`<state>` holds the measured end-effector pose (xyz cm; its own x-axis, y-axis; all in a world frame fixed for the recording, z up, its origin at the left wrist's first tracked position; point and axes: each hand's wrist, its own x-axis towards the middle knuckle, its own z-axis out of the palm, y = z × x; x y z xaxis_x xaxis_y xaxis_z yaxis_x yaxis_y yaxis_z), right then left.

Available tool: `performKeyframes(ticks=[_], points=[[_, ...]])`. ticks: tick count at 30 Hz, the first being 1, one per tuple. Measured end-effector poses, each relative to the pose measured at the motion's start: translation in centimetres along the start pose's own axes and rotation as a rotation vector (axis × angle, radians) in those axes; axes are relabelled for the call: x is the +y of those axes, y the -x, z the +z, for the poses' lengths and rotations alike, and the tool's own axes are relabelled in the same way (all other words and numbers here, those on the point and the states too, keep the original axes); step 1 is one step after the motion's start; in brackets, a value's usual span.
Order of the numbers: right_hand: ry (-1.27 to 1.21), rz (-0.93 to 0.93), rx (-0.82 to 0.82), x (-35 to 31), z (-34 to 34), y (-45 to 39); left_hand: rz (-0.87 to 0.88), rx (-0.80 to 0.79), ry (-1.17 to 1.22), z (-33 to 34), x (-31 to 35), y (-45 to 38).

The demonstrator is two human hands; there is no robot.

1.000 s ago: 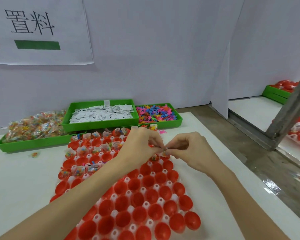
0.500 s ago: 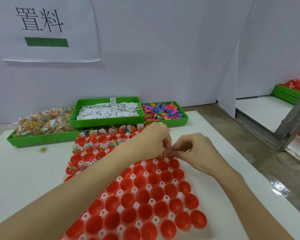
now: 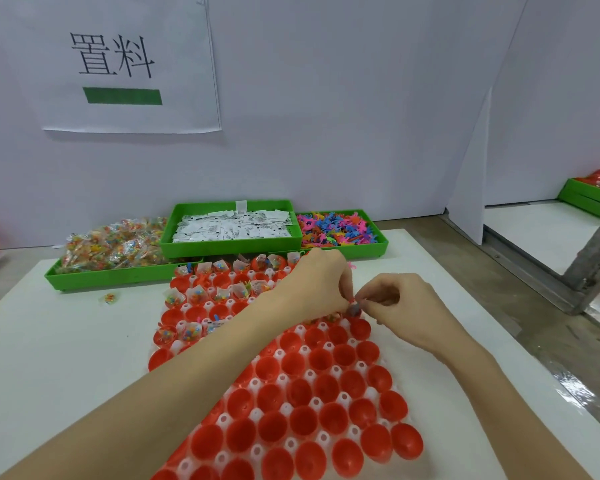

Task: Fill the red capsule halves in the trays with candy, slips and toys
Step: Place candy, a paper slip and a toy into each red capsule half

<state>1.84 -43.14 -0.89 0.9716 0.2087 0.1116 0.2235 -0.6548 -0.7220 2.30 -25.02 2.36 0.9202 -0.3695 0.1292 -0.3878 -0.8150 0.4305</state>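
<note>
A white tray point(image 3: 302, 330) of red capsule halves point(image 3: 302, 389) lies on the white table. Its far rows hold candy packets point(image 3: 194, 295) and slips; the near rows are bare. Both hands meet over the tray's far right part. My left hand point(image 3: 321, 284) and my right hand point(image 3: 400, 306) pinch a small item point(image 3: 355, 309) between their fingertips, just above a capsule half; what the item is cannot be made out. Behind the tray stand green bins of candy point(image 3: 111, 247), paper slips point(image 3: 231, 226) and coloured toys point(image 3: 338, 230).
One loose candy packet point(image 3: 110, 298) lies on the table left of the tray. A white partition wall with a paper sign point(image 3: 125, 64) stands behind the bins. To the right are a neighbouring table, a green bin point(image 3: 589, 199) and a grey metal post point(image 3: 596, 258).
The camera has tilted and moved closer. Both hands stay together over the tray's far right part, still working the small item between the fingertips.
</note>
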Motion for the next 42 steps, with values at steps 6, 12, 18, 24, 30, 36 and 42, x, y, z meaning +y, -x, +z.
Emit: performKeyframes(ticks=[6, 12, 18, 24, 30, 36, 42], points=[[-0.038, -0.004, 0.047, -0.1, -0.9, 0.3, -0.053, 0.212, 0.098, -2.3, -2.0, 1.8], [-0.096, -0.07, 0.173, -1.0, -0.4, 0.4, -0.303, 0.809, -0.059, -6.5, -11.1, 7.0], [-0.141, -0.239, 0.213, -2.5, 0.9, 1.1, -0.673, 0.802, -0.178, -9.7, -20.6, 11.5], [-0.139, -0.313, 0.196, -3.3, 1.8, 1.5, -0.531, 0.551, -0.266, -10.1, -22.5, 12.9], [-0.115, -0.324, 0.188, -3.2, 2.1, 1.5, -0.524, 0.543, -0.37, -10.1, -22.5, 12.5], [-0.12, -0.322, 0.194, -3.0, 2.2, 1.4, -0.407, 0.444, -0.738, -10.0, -22.1, 12.5], [-0.12, -0.31, 0.178, -3.0, 2.3, 1.5, -0.448, 0.872, -0.276, -10.1, -19.4, 12.2]])
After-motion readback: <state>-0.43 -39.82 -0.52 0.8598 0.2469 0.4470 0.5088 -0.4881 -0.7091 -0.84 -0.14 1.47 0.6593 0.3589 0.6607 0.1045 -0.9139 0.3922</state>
